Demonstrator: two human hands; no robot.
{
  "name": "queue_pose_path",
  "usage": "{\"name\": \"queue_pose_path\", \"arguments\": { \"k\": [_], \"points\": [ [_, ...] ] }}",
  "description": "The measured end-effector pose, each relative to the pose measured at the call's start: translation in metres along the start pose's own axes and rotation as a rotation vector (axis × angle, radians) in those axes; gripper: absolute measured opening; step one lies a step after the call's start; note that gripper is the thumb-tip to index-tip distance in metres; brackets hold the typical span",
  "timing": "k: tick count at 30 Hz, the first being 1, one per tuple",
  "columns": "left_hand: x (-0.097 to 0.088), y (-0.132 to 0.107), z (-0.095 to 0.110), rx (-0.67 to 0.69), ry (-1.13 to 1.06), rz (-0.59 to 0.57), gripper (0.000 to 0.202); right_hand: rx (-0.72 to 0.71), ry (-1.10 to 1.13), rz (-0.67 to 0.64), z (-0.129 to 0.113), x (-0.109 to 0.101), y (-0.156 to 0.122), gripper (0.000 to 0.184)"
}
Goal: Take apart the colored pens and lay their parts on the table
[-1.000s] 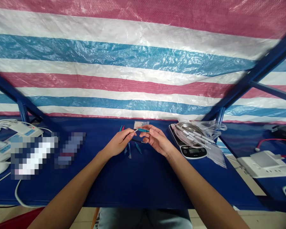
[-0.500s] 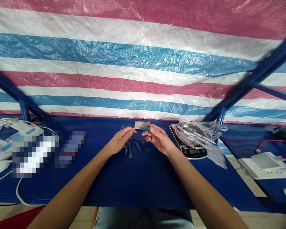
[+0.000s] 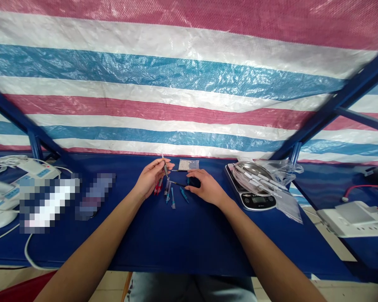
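My left hand point(image 3: 149, 176) is closed in a pinch on a thin pen refill point(image 3: 164, 165) that stands nearly upright above the blue table point(image 3: 182, 235). My right hand point(image 3: 204, 184) lies low on the table with its fingers curled around a small teal pen part point(image 3: 188, 181). Between the hands lie several teal pen pieces point(image 3: 171, 196), two red ones point(image 3: 158, 186) and a thin dark refill point(image 3: 178, 183). A small clear bag of tiny parts point(image 3: 188, 164) sits just beyond the hands.
A digital scale point(image 3: 255, 197) with a steel bowl and clear plastic bags point(image 3: 280, 180) stands at the right. White power strips and cables point(image 3: 6, 184) lie at the left, a white box point(image 3: 349, 216) at far right. A striped tarp hangs behind.
My left hand rose slightly and turned the thin refill upright. My right hand dropped from mid-air onto the table, bringing the teal part down with it.
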State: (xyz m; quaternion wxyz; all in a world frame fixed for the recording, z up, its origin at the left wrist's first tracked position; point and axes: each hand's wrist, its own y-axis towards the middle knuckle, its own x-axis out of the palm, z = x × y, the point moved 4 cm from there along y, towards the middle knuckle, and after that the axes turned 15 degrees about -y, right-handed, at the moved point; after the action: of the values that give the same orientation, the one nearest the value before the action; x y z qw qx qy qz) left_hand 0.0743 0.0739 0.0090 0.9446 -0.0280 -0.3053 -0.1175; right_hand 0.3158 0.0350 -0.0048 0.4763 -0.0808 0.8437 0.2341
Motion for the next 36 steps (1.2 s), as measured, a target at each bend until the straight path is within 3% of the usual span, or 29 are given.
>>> {"name": "queue_pose_path", "arguments": {
  "k": [8, 13, 18, 21, 26, 31, 36],
  "points": [
    [-0.001, 0.000, 0.000, 0.000, 0.009, 0.013, 0.039, -0.015, 0.002, -0.024, 0.004, 0.001, 0.001, 0.040],
    [-0.006, 0.003, 0.002, 0.051, -0.018, 0.099, 0.039, -0.025, -0.029, -0.018, 0.001, -0.002, -0.001, 0.029],
    [-0.012, 0.005, 0.008, 0.175, -0.048, 0.244, 0.042, -0.108, -0.133, 0.080, -0.022, -0.007, -0.002, 0.028],
    [-0.015, 0.006, 0.010, 0.223, -0.050, 0.285, 0.043, -0.216, -0.140, 0.035, -0.046, 0.002, 0.001, 0.035],
    [-0.018, 0.006, 0.006, 0.230, 0.021, 0.261, 0.042, -0.222, -0.170, -0.065, -0.069, 0.022, 0.015, 0.059],
    [-0.017, 0.004, 0.004, 0.215, 0.159, 0.219, 0.038, -0.200, -0.140, -0.106, -0.075, 0.028, 0.020, 0.051],
    [-0.016, 0.004, 0.004, 0.200, 0.210, 0.209, 0.042, -0.177, -0.153, -0.089, -0.087, 0.030, 0.018, 0.063]
  ]
}}
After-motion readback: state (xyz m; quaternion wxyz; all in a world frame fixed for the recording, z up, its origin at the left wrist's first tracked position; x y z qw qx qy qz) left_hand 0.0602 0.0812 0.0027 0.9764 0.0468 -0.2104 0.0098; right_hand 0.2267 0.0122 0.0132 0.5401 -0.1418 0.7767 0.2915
